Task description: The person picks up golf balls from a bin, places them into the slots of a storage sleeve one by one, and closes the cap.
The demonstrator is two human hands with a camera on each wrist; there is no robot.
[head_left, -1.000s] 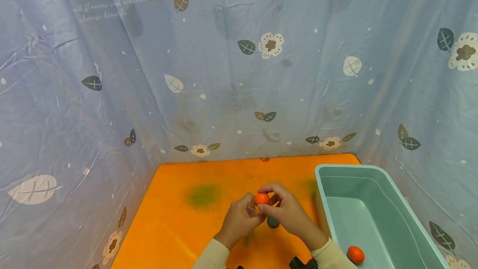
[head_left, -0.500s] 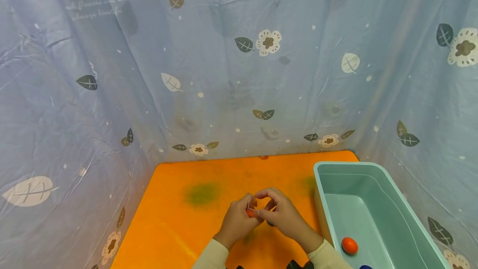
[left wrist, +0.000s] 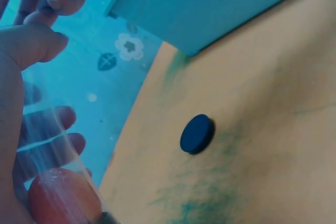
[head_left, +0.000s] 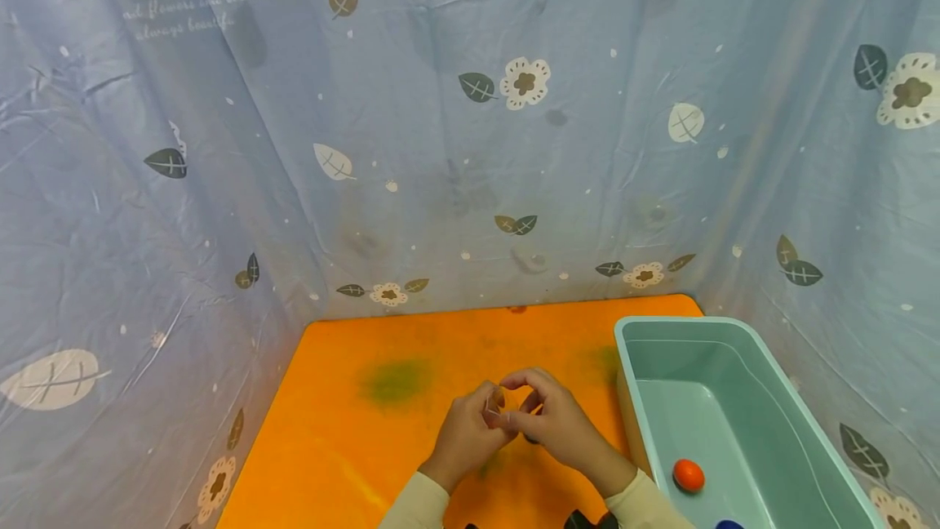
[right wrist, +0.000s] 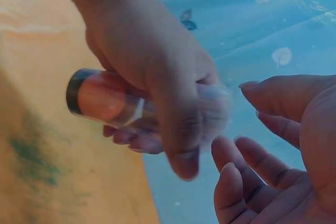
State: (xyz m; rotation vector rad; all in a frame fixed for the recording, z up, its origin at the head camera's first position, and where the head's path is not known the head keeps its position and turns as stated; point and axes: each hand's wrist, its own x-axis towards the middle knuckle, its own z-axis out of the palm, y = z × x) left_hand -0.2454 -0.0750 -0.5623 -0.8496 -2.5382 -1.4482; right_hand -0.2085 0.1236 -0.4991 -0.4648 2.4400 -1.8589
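My left hand [head_left: 470, 429] grips a small clear tube [right wrist: 136, 111] lying on its side, with an orange ball [right wrist: 98, 98] inside at its dark-rimmed end. The same ball [left wrist: 62, 196] shows through the clear wall in the left wrist view. My right hand [head_left: 560, 423] is just to the right of the tube's other end, fingers [right wrist: 247, 153] loosely curled and holding nothing. A dark round cap [left wrist: 197, 134] lies flat on the orange table [head_left: 352, 439] under the hands.
A mint-green tub [head_left: 808, 447] stands at the table's right, with an orange ball [head_left: 689, 475] and a blue object [head_left: 727, 524] on its floor. Blue flowered cloth [head_left: 441, 145] walls the table at the back and both sides. Green smudges mark the tabletop.
A second ago my right fingers held the orange ball above the left hand. Now the ball sits inside the tube and the right fingers have let go.
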